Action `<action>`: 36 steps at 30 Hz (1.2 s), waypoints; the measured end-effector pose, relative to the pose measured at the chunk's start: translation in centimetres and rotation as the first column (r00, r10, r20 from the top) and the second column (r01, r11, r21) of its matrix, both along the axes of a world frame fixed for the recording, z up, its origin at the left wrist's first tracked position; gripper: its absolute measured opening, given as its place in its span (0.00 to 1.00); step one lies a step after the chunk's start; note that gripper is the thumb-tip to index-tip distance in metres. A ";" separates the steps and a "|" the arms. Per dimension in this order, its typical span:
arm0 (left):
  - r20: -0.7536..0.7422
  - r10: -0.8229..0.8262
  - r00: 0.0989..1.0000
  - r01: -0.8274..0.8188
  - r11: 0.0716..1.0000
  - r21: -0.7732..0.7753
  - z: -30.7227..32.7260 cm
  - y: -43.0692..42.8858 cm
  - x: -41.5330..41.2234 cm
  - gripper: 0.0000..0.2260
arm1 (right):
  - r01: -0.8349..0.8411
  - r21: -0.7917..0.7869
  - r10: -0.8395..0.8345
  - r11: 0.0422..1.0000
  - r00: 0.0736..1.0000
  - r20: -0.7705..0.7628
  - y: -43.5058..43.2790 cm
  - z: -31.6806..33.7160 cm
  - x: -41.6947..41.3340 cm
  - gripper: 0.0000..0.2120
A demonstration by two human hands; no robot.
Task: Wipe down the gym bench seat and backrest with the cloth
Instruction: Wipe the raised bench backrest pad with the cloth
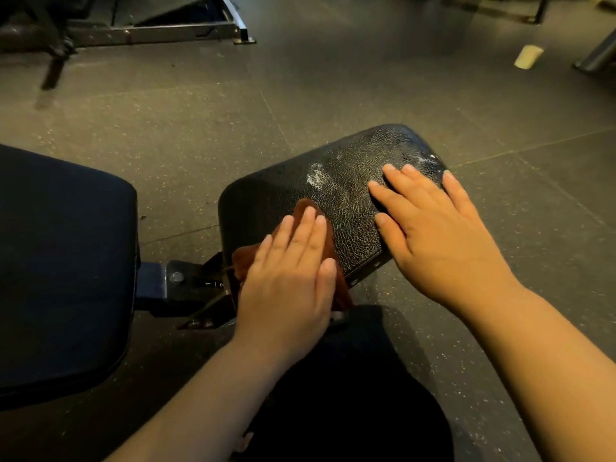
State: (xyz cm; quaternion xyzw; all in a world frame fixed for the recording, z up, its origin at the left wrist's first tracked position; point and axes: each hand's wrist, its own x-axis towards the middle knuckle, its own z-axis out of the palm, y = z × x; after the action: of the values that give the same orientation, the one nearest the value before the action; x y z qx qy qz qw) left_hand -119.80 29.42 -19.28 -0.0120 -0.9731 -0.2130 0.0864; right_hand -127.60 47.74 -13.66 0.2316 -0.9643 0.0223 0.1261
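Resting flat, outstretched, on the seat: left hand atop brown cloth, right hand bare.

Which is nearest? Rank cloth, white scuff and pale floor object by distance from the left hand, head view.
1. cloth: pressed under the left hand.
2. white scuff: ahead, on the seat.
3. pale object: far right, on the floor.

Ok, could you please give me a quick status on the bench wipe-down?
Left hand flat, pressing cloth on seat pad. Right hand flat on bare pad. White smear ahead of cloth. Nothing blocking.
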 end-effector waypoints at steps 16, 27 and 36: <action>0.037 0.092 0.995 -0.092 0.996 0.005 0.7 0.3 -2.1 0.28 | 0.019 -0.004 -0.019 1.000 1.000 0.016 -1.5 -0.6 0.2 0.31; -0.037 -0.014 0.999 0.012 0.999 -0.050 0.8 1.5 -1.8 0.29 | -0.062 -0.050 0.062 0.997 0.998 0.015 -0.9 -0.3 -0.6 0.30; 0.144 0.212 0.966 -0.223 0.973 0.059 3.3 2.3 -8.7 0.27 | -0.042 -0.059 0.043 0.997 0.999 0.022 -0.9 -0.3 -0.8 0.28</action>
State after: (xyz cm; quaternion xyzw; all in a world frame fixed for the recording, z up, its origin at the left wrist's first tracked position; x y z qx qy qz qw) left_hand -128.46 31.73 -16.00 0.1128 -0.9636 -0.2387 0.0425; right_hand -128.40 46.83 -13.94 0.2480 -0.9595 0.0560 0.1214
